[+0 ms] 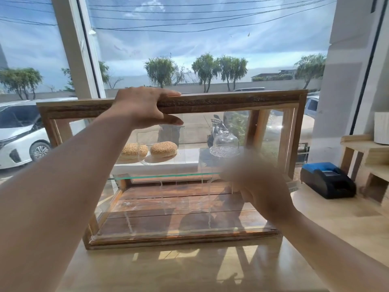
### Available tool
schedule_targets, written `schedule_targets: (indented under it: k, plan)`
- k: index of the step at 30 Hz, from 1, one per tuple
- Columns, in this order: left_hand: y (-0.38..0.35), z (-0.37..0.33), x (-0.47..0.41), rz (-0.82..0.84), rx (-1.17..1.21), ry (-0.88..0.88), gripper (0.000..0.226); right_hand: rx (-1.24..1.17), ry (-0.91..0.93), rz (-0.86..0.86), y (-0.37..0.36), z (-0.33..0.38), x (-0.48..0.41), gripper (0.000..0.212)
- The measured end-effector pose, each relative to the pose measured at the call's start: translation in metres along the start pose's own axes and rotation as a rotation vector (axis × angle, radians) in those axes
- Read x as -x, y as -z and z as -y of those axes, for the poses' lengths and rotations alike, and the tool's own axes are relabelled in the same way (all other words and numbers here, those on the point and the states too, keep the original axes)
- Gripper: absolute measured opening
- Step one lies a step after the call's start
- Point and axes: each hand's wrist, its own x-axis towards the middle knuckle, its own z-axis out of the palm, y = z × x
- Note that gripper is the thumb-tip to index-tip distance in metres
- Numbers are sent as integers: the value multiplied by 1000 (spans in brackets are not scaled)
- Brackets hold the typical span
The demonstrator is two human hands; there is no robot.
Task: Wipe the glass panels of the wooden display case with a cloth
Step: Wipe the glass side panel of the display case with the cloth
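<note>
Bright daylight through the window [210, 49], right hand [259, 186] motion-blurred, frame shadows on counter [147, 270], wide-angle edge bending

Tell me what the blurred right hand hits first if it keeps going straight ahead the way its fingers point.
Most likely the glass front panel of the wooden display case. The right hand is motion-blurred and points forward and up-left toward it; depth is unclear, so it may already be touching the glass.
</note>
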Motion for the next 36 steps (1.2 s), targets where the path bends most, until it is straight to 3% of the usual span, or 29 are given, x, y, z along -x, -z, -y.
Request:
schedule_targets:
  k: [3,6,11,19,29,36]
  plan:
    - [-1,0,1,-4,-2,0,90,-1,1,-4,6,-6,-17,31]
    - [-2,0,0,-5,-5,2,91,22,-80,-149,21,-16,-63,17]
    - [-2,0,0,-13,7,-2,90,61,-182,-279,25,-24,-99,19]
    - [-3,1,0,-22,14,4,88,19,-57,-122,-11,-14,-7,33]
    - [-3,-2,1,-32,-8,13,90,48,-136,-280,6,-28,-96,29]
    - [-2,-6,4,-43,-29,22,89,93,-22,-155,-21,-17,-15,42]
